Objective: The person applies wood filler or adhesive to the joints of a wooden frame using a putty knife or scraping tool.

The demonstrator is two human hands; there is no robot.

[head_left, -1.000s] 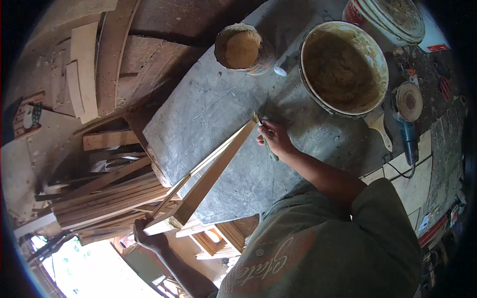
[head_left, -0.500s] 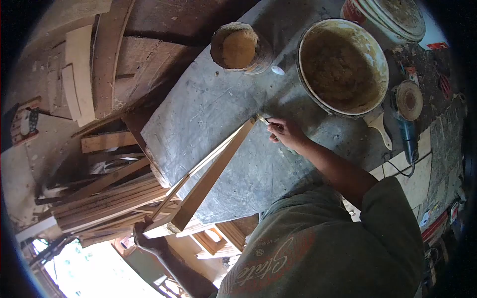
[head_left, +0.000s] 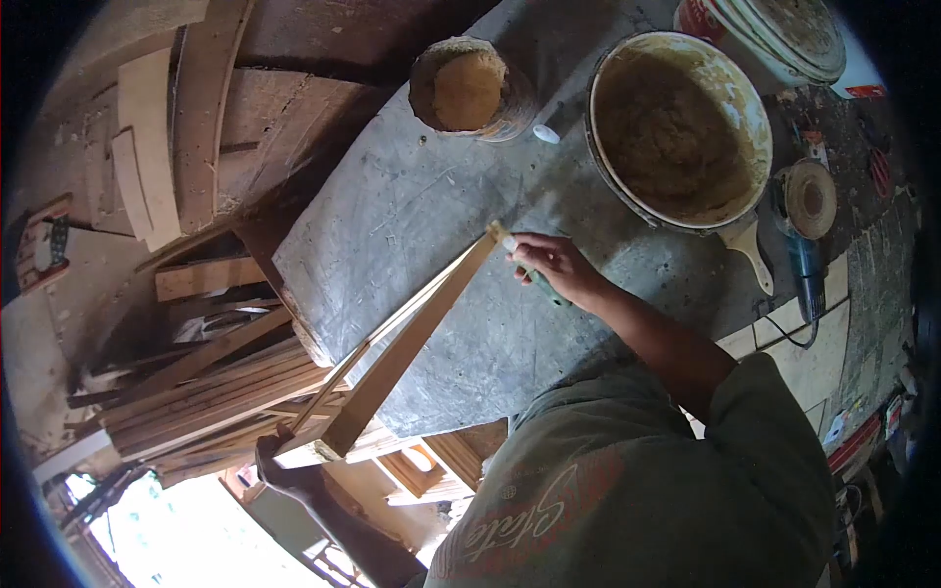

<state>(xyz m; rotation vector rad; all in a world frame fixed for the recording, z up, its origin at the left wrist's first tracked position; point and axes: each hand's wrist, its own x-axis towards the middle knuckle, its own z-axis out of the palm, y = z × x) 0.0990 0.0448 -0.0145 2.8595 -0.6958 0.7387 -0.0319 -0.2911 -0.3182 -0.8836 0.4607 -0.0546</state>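
My left hand [head_left: 284, 468] grips the near end of a long wooden piece [head_left: 417, 343], which slants across the grey table top [head_left: 392, 206]. A thin strip runs along the far side of this piece. Closed around a small paintbrush [head_left: 551, 288] with a green handle, my right hand [head_left: 554, 265] keeps the bristles right at the far end of the wood. Beyond my right hand stands a large round bucket [head_left: 600, 171] with brown paste inside.
A tin [head_left: 515, 113] of tan material stands at the table's far side, beside a small white object [head_left: 546, 133]. To the right lie a wide brush [head_left: 750, 260] and a blue angle grinder [head_left: 809, 274]. Lumber [head_left: 216, 402] is stacked at left, below a handsaw [head_left: 44, 245].
My right hand has shifted slightly left and turned, so the brush's green handle now shows. The wooden piece and my left hand have moved slightly left.
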